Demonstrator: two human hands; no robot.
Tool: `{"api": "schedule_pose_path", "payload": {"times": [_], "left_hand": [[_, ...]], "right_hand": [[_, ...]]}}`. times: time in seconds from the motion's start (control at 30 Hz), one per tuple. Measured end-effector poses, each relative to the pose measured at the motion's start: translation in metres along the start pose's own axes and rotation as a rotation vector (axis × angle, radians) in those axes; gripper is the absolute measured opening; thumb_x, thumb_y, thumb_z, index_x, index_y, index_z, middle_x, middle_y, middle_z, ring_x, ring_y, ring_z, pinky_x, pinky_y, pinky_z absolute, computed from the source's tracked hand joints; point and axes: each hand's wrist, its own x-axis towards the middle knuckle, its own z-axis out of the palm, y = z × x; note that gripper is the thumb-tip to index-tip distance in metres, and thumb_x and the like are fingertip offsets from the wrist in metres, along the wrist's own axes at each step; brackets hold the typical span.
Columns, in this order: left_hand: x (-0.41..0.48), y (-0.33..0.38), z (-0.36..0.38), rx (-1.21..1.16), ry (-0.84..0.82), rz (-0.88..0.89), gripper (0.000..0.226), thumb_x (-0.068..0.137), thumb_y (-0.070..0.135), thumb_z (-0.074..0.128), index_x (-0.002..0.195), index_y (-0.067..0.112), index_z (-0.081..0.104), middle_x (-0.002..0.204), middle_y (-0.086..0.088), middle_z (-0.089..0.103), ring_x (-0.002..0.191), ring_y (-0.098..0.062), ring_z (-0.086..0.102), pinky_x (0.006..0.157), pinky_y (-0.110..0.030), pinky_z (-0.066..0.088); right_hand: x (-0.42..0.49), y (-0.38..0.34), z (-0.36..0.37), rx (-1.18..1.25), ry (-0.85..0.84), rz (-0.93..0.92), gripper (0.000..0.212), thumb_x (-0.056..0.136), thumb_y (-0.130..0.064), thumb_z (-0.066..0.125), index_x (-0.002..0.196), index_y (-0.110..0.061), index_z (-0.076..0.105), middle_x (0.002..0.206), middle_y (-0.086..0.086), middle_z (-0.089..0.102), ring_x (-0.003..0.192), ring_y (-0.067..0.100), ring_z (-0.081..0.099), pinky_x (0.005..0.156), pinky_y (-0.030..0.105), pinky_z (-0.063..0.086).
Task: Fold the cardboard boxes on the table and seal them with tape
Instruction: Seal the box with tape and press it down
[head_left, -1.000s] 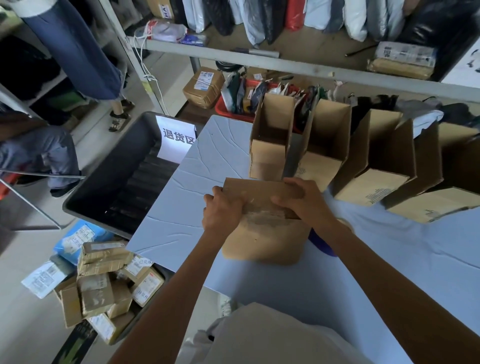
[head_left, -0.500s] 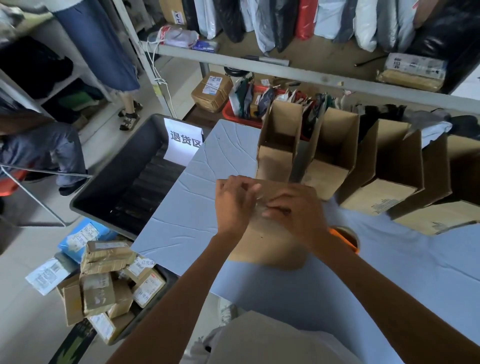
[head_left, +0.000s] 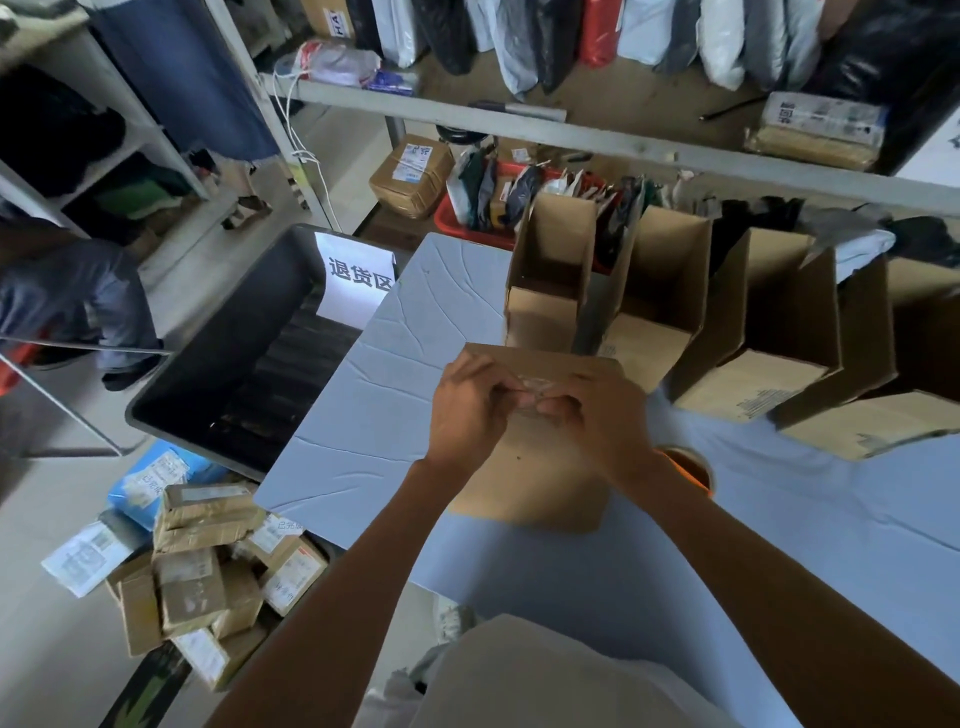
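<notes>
Sealing: my left hand (head_left: 470, 410) and right hand (head_left: 597, 421) both pinch clear tape (head_left: 535, 387) over the cardboard box (head_left: 530, 478); next, I'd press it down.

Parcel-packing stockroom: shelved mailer bags (head_left: 644, 36), taped parcels (head_left: 208, 566).

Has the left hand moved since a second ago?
Yes. The left hand moved right, from the cardboard box's left edge toward its middle, meeting the right hand on the clear tape.
</notes>
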Motion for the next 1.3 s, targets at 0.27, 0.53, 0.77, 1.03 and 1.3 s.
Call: {"api": "schedule_pose_path", "payload": {"times": [0.27,0.53,0.77,1.03,1.3], "left_hand": [[0.009,-0.011,-0.009,-0.09,-0.202,-0.012,0.036,0.057,0.019,0.088,0.089,0.021,0.07,0.091,0.013,0.059,0.087,-0.001,0.046,0.077,-0.016,0.04],[0.011,-0.013,-0.01,-0.071,-0.163,-0.039,0.033,0.061,0.028,0.087,0.088,0.027,0.067,0.097,0.012,0.059,0.09,-0.009,0.05,0.075,-0.014,0.04],[-0.003,-0.014,0.002,-0.04,-0.062,-0.031,0.013,0.073,0.028,0.079,0.085,0.027,0.073,0.09,0.008,0.062,0.086,-0.008,0.049,0.071,-0.004,0.034],[0.008,-0.033,-0.011,-0.212,-0.231,-0.059,0.071,0.055,0.006,0.089,0.12,0.021,0.062,0.123,-0.002,0.053,0.113,-0.016,0.047,0.093,-0.02,0.045],[-0.027,-0.048,-0.008,-0.576,-0.206,-0.602,0.071,0.07,0.007,0.081,0.125,0.025,0.041,0.127,-0.003,0.053,0.1,-0.024,0.062,0.079,-0.029,0.055]], "right_hand": [[-0.009,0.017,-0.011,0.168,-0.173,0.127,0.037,0.078,-0.014,0.074,0.115,-0.017,0.067,0.114,0.006,0.065,0.106,0.025,0.06,0.09,0.041,0.049],[-0.001,0.013,0.006,0.069,-0.036,0.098,0.045,0.07,-0.053,0.07,0.099,-0.02,0.07,0.104,0.001,0.066,0.098,0.015,0.057,0.086,0.028,0.046],[-0.005,0.016,0.014,0.054,0.075,0.049,0.04,0.07,-0.057,0.062,0.074,-0.018,0.069,0.079,-0.002,0.066,0.08,0.012,0.056,0.069,0.025,0.045],[-0.007,0.036,-0.016,0.062,-0.273,-0.05,0.073,0.064,-0.033,0.075,0.131,-0.019,0.051,0.132,0.004,0.051,0.121,0.022,0.046,0.098,0.04,0.044],[-0.042,0.015,0.003,0.227,0.048,0.314,0.11,0.056,-0.016,0.088,0.145,-0.008,0.023,0.141,0.014,0.031,0.126,0.017,0.033,0.099,0.006,0.025]]}}
